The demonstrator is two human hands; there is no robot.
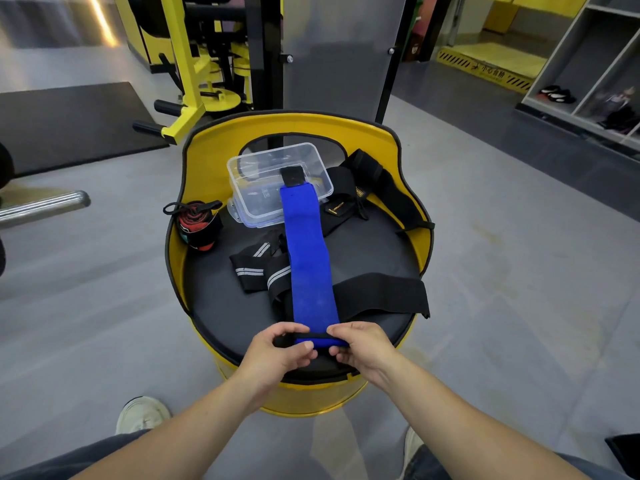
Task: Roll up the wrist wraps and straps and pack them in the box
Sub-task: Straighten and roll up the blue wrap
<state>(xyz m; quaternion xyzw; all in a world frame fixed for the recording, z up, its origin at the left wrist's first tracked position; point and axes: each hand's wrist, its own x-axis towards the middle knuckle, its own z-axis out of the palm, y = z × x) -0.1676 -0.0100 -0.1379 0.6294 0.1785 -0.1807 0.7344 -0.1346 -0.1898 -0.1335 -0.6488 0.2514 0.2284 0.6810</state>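
Blue wrap (310,265): woven cloth, matt, slightly fuzzy nap; black patch at the end far from the fingers (294,330) looks coarser. Black straps (377,292): matt elastic cloth, one beyond the fingertips with pale grey woven stripes. Box (277,181): clear hard plastic, glossy, smooth. Seat pad (374,244): black, smooth, dull sheen, leather-like. Drum (304,400): yellow painted metal, glossy. Rolled wrap (199,226): black and red cloth, matt.

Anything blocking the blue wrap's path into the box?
Nothing visible blocks it. Both hands, left and right, pinch the near end of the blue wrap; its far end already lies over the rim of the open box.
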